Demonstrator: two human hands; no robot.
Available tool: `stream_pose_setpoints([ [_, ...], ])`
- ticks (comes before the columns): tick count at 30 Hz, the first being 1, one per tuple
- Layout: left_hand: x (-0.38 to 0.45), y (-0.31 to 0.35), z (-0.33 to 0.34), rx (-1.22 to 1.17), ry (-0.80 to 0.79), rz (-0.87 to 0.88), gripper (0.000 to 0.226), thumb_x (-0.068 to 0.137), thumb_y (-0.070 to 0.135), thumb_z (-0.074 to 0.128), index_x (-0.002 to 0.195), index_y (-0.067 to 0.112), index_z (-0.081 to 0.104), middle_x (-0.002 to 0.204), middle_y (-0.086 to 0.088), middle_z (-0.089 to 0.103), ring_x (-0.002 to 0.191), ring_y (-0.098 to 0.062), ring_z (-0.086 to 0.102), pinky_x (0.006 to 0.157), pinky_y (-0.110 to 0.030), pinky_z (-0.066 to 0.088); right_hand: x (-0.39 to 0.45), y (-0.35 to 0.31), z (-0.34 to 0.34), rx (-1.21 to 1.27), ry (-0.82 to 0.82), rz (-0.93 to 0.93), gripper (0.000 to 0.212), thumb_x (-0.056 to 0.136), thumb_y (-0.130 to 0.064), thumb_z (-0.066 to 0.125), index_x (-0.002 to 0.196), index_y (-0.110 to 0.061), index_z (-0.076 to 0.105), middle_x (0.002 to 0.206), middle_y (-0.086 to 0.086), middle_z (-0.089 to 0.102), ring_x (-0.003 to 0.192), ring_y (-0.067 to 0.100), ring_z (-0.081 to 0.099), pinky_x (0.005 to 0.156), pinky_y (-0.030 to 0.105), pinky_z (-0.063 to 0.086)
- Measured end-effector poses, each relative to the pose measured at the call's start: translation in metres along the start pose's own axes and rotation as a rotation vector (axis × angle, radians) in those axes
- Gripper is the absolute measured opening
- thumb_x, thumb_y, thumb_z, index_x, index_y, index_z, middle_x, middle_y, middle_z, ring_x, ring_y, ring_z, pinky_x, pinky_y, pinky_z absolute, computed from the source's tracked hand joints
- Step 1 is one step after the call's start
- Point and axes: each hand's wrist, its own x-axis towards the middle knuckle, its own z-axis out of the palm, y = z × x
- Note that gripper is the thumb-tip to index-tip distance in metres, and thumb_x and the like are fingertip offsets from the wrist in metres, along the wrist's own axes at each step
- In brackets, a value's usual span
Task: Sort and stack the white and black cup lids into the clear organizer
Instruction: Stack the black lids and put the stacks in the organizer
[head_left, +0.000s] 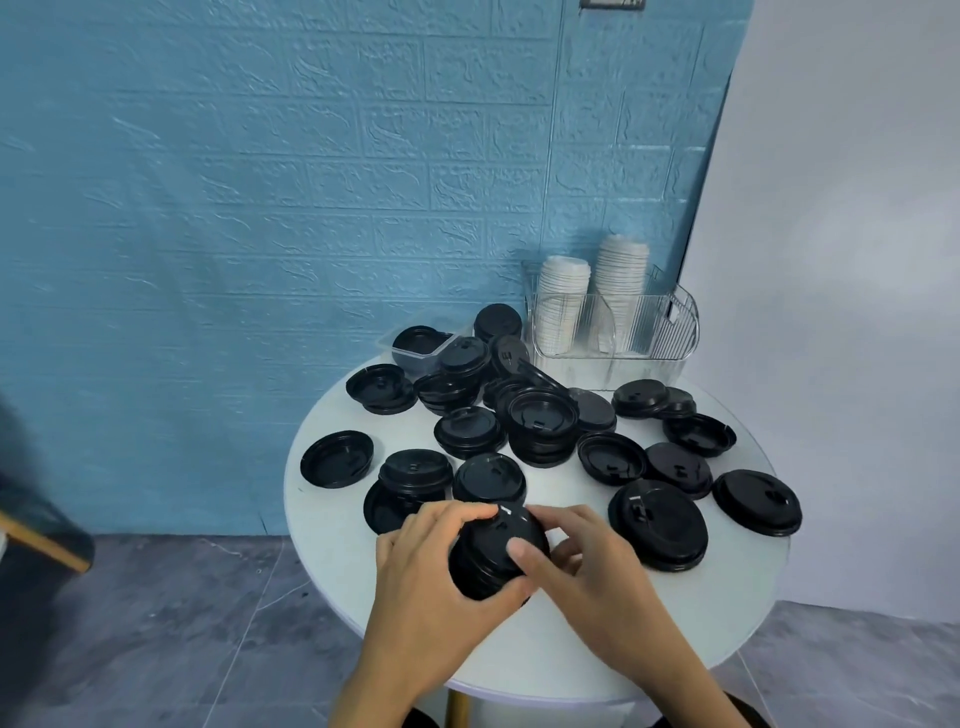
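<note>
A round white surface (332, 561) carries everything. At its far edge stands the clear organizer (644, 332), holding two stacks of white lids (563, 296). Just left of the organizer sits a small clear tub (415, 351) with black lids in it. In front of the organizer, loose black lids (657, 522) and short stacks of them lie scattered across the surface, some overlapping.

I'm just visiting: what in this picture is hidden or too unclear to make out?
Head view only:
- How many lids make up the stack of black plastic lids: the left hand and right hand cover its sides.
- How many white lids are stacked in the clear plastic organizer: too small to count.
- The dark object at the left edge: cut off and blurred.
- The round white table's base: cut off by the bottom edge.
</note>
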Motion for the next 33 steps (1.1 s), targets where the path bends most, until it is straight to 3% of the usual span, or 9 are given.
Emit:
stream_pose_setpoints([
  [3, -0.001, 0.000, 0.002, 0.012, -0.041, 0.003, 0.055, 0.067, 0.068, 0.072, 0.108, 0.057, 0.038, 0.115, 0.040, 0.049, 0.114, 0.018, 0.038, 0.091, -0.019, 0.034, -0.004, 0.002, 0.001, -0.055, -0.052, -0.056, 0.063, 0.075, -0.075, 0.060, 0.130, -0.046, 0.056, 0.116, -0.033, 0.054, 0.110, -0.006, 0.054, 0.093, 0.013, 0.043],
  [6, -0.002, -0.002, 0.005, 0.026, -0.073, -0.015, 0.061, 0.062, 0.072, 0.073, 0.105, 0.061, 0.031, 0.104, 0.035, 0.049, 0.111, 0.023, 0.029, 0.081, -0.017, 0.037, -0.004, 0.004, -0.001, 0.029, -0.057, -0.038, 0.068, 0.068, -0.071, 0.070, 0.130, -0.044, 0.058, 0.120, -0.034, 0.053, 0.113, -0.003, 0.055, 0.096, 0.024, 0.048],
  [11, -0.001, -0.006, 0.008, -0.015, -0.106, -0.068, 0.067, 0.056, 0.077, 0.073, 0.104, 0.055, 0.032, 0.111, 0.032, 0.055, 0.098, 0.006, 0.054, 0.068, -0.014, 0.042, -0.003, 0.004, -0.004, -0.023, -0.108, -0.112, 0.063, 0.077, -0.066, 0.067, 0.135, -0.045, 0.056, 0.122, -0.035, 0.051, 0.110, -0.007, 0.054, 0.090, 0.017, 0.044],
  [13, -0.002, -0.007, 0.008, -0.023, -0.105, -0.075, 0.072, 0.052, 0.082, 0.075, 0.101, 0.053, 0.032, 0.114, 0.037, 0.054, 0.100, 0.005, 0.055, 0.069, -0.013, 0.043, -0.004, 0.007, -0.016, -0.093, -0.030, -0.176, 0.054, 0.083, -0.066, 0.064, 0.133, -0.044, 0.059, 0.122, -0.035, 0.052, 0.110, -0.006, 0.054, 0.089, 0.015, 0.040],
  [17, 0.000, -0.005, 0.009, -0.038, -0.098, -0.101, 0.074, 0.047, 0.088, 0.073, 0.098, 0.053, 0.032, 0.115, 0.038, 0.054, 0.104, 0.011, 0.052, 0.070, -0.010, 0.041, -0.002, 0.023, -0.059, -0.291, 0.376, -0.230, 0.050, 0.083, -0.065, 0.067, 0.128, -0.041, 0.063, 0.129, -0.028, 0.052, 0.128, 0.001, 0.045, 0.106, 0.028, 0.033],
  [21, 0.000, -0.002, 0.009, -0.053, -0.108, -0.125, 0.074, 0.047, 0.089, 0.072, 0.097, 0.052, 0.032, 0.114, 0.035, 0.055, 0.097, 0.009, 0.056, 0.070, -0.013, 0.042, 0.002, 0.042, -0.077, -0.462, 0.227, -0.021, 0.077, 0.078, -0.068, 0.069, 0.146, -0.047, 0.041, 0.149, -0.023, 0.032, 0.140, 0.008, 0.028, 0.113, 0.028, 0.017],
  [26, -0.001, -0.001, 0.007, -0.037, -0.117, -0.131, 0.079, 0.044, 0.092, 0.072, 0.099, 0.047, 0.038, 0.092, 0.020, 0.055, 0.082, 0.000, 0.057, 0.064, -0.016, 0.041, 0.001, 0.054, -0.072, -0.445, 0.218, -0.017, 0.070, 0.078, -0.052, 0.077, 0.142, -0.045, 0.049, 0.143, -0.023, 0.042, 0.133, 0.008, 0.041, 0.116, 0.034, 0.030],
  [30, 0.000, -0.001, 0.005, -0.019, -0.138, -0.071, 0.077, 0.045, 0.087, 0.073, 0.108, 0.057, 0.042, 0.093, 0.028, 0.052, 0.096, 0.001, 0.052, 0.075, -0.017, 0.046, 0.001, 0.055, -0.071, -0.414, 0.194, -0.055, 0.068, 0.072, -0.053, 0.077, 0.135, -0.047, 0.054, 0.137, -0.034, 0.043, 0.126, -0.001, 0.044, 0.105, 0.024, 0.036],
  [33, 0.001, -0.002, 0.005, -0.027, -0.143, -0.050, 0.078, 0.048, 0.083, 0.075, 0.115, 0.058, 0.044, 0.097, 0.031, 0.052, 0.104, -0.001, 0.048, 0.086, -0.026, 0.050, 0.000, 0.052, -0.070, -0.374, 0.234, -0.088, 0.067, 0.069, -0.050, 0.078, 0.132, -0.047, 0.057, 0.135, -0.035, 0.048, 0.124, -0.003, 0.048, 0.106, 0.026, 0.042],
])
